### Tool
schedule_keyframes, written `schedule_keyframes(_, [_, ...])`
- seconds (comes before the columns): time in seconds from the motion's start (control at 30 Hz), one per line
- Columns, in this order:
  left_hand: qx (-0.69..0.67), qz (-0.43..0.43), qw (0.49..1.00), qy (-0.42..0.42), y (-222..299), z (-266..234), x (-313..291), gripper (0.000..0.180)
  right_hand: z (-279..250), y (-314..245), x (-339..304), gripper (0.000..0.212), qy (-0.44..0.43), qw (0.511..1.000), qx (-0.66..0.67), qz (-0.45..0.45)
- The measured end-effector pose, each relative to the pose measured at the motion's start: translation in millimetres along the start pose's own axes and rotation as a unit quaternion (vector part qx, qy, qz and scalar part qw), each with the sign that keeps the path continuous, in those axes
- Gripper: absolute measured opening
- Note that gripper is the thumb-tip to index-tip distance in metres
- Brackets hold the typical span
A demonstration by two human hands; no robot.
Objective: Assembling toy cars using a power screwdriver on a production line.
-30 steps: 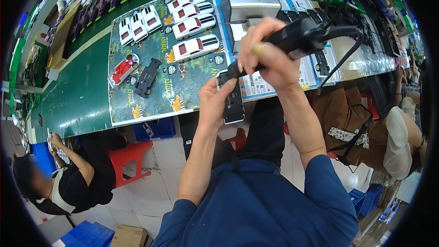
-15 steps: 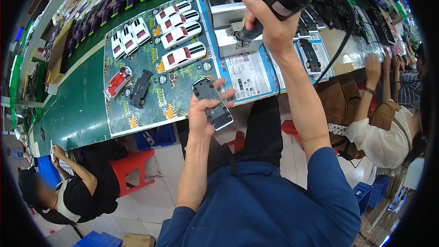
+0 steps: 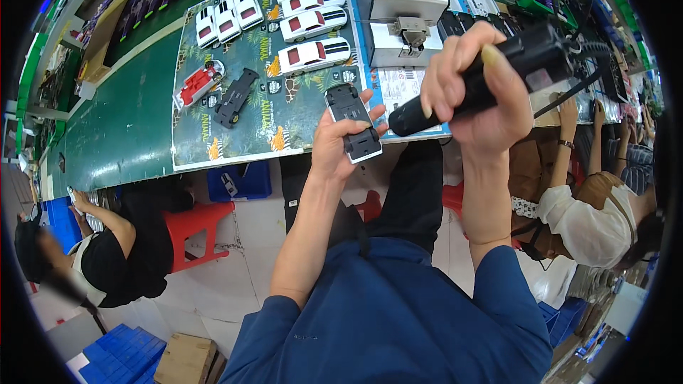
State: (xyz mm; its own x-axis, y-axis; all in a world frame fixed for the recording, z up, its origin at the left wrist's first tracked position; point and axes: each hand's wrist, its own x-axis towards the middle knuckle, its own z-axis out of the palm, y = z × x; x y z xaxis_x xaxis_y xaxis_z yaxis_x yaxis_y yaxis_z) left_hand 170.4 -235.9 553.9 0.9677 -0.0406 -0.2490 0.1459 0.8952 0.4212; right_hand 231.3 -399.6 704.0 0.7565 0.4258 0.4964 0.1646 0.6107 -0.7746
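My left hand (image 3: 329, 146) holds a toy car (image 3: 347, 110) upside down near the table's front edge, its black chassis facing up and a white body rim showing. My right hand (image 3: 498, 110) is wrapped round a black electric screwdriver (image 3: 537, 57) with a coiled cord. The tool slants down to the left, its nose end beside the car and the left fingertips; whether its bit touches the car I cannot tell. Beyond it stands a silver metal machine (image 3: 402, 3) with a small bracket, like a screw feeder. Several white toy cars (image 3: 314, 55) stand on the printed mat.
A red car part (image 3: 198, 87) and a loose black chassis (image 3: 236, 99) lie on the mat's left. More black chassis (image 3: 491, 23) sit right of the machine. A co-worker (image 3: 107, 235) sits at left, others (image 3: 590, 220) at right. Under the table are a blue bin (image 3: 245, 183) and a red stool (image 3: 196, 231).
My right hand has drawn the screwdriver back from the machine's bracket, toward me, down to the toy car's side. My left hand still grips the upturned car. The view has shifted.
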Motion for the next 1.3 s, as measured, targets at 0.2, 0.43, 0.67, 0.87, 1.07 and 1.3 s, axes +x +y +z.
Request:
schedule_keyframes(0.2, [-0.027,-0.012,0.999,0.012,-1.8,2.8,2.9,0.064,11.4,12.7,-9.4,0.02,-0.026,0.999,-0.011,0.042])
schedule_keyframes(0.43, [-0.043,-0.046,0.998,0.014,2.3,3.1,1.5,0.06,22.9,5.4,-9.6,0.023,-0.032,0.994,-0.063,0.088])
schedule_keyframes(0.67, [0.009,-0.035,0.999,0.021,12.3,27.1,-2.1,0.058,17.2,-0.2,-4.1,0.03,-0.06,0.998,0.028,0.023])
schedule_keyframes(0.87, [0.025,-0.037,0.999,0.016,9.3,26.1,-2.9,0.059,14.4,0.0,-9.0,0.032,-0.074,0.997,0.016,0.017])
schedule_keyframes(1.07, [0.019,-0.068,0.997,-0.003,7.9,20.1,-0.2,0.057,22.0,-1.5,-11.7,0.029,-0.021,0.995,-0.023,0.096])
schedule_keyframes(1.3, [-0.068,-0.127,0.989,0.025,6.3,19.7,2.7,0.046,21.1,3.3,-10.8,0.035,-0.061,0.995,0.021,0.081])
